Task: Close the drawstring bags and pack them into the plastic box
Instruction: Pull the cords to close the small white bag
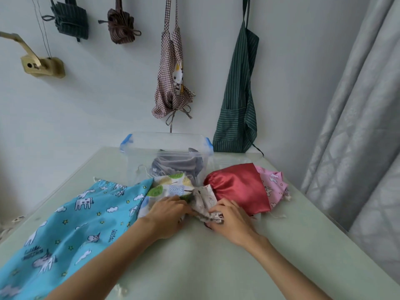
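Desk: pale green desk (216,267) with a glossy top, set against a white wall.
Blue bag: large sky-blue drawstring bag printed with white unicorns, clouds and stars (71,230), lying flat along the left edge of the desk and running off the near-left corner.
Plastic box: clear plastic box with blue side latches (138,148), lid off, standing at the far edge of the desk near the middle; grey fabric (175,166) lies inside it.
Red bag: shiny red satin drawstring bag (238,187), lying toward the right edge of the desk, its gathered end pointing at the hands.
Pink bag: pink printed drawstring bag (273,185), partly under the red bag on its right side.
Leaf-print bag: white drawstring bag with green leaves and blue patches (171,186), just in front of the plastic box, touching the blue bag.
Small bag: small white bag with grey drawings (205,202), crumpled at mid-desk between both hands.
Left hand: left hand (166,215), fingers curled onto the small bag and the leaf-print bag's edge, gripping the cloth.
Right hand: right hand (229,221), fingers bent over the small bag, pinching its bunched fabric.
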Motion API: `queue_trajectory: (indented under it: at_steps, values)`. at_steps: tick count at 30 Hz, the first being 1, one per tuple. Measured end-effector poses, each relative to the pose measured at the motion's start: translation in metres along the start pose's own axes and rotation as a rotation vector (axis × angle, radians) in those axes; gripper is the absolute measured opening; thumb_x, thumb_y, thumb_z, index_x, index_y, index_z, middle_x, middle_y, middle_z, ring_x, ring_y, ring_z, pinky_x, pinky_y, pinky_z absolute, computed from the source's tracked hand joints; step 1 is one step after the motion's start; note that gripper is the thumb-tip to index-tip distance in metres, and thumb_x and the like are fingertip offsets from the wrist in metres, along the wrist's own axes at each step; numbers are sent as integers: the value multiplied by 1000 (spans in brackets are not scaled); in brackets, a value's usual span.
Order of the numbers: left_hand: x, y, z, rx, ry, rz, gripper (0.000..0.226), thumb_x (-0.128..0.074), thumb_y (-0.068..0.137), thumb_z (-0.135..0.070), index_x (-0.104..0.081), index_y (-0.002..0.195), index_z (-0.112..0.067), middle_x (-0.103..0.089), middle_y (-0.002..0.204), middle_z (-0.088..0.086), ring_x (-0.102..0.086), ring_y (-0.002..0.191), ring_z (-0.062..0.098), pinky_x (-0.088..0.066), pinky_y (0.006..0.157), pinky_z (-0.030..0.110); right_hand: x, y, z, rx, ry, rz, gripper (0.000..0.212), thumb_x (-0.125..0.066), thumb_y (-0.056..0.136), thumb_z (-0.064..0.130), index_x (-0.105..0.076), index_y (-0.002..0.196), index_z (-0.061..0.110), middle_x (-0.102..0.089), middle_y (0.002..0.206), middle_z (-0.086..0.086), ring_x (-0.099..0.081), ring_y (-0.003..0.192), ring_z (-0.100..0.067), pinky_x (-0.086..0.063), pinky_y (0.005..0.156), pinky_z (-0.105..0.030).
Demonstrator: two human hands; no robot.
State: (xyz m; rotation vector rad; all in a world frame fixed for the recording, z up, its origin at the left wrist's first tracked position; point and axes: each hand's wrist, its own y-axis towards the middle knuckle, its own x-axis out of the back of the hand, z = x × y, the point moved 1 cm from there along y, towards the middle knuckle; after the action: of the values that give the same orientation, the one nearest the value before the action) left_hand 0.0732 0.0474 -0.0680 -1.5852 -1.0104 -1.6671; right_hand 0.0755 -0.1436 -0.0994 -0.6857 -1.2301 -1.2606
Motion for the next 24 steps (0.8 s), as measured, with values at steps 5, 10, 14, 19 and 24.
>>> queue_trajectory:
  at_steps: [5, 10, 14, 19, 24]
  values:
    - [-7, 15, 12, 188, 85, -51, 35, -46, 92, -20, -58, 123, -29, -59, 125, -4, -49, 119, 19, -37, 97, 29, 9, -4, -8, -39, 37, -104, 14, -65, 87, 29, -73, 97, 23, -63, 101, 9, -60, 93, -11, -42, 80, -20]
    - [-2, 26, -11, 330, -203, -128, 43, -57, 79, -62, -63, 104, -27, -65, 103, -5, -62, 97, 19, -46, 78, 30, 32, -11, -27, -129, 591, -153, 4, -68, 85, 17, -72, 87, 15, -69, 80, 11, -62, 67, 4, -46, 66, -9]
    - [-8, 31, -36, 358, -519, -37, 52, -65, 75, -60, -62, 111, -22, -69, 101, -8, -65, 95, 11, -48, 82, 26, 41, -21, -34, -160, 765, -196, 14, -67, 85, 14, -67, 78, 26, -67, 72, 13, -60, 61, 8, -46, 62, -12]
    - [-8, 24, -60, 421, -1226, 24, 39, -64, 88, -29, -58, 119, -5, -67, 86, -2, -63, 72, 0, -50, 55, 13, 41, -43, -43, -171, 775, -186, 18, -71, 81, 9, -68, 76, 26, -69, 74, 9, -60, 63, 5, -47, 65, -11]
    - [-8, 8, -66, 485, -1270, 39, 19, -45, 98, -21, -60, 106, -10, -64, 95, 0, -58, 78, 5, -41, 64, 21, 29, -63, -46, -205, 642, -103, 21, -70, 76, -1, -75, 83, 18, -70, 80, 11, -63, 69, 7, -48, 70, -8]
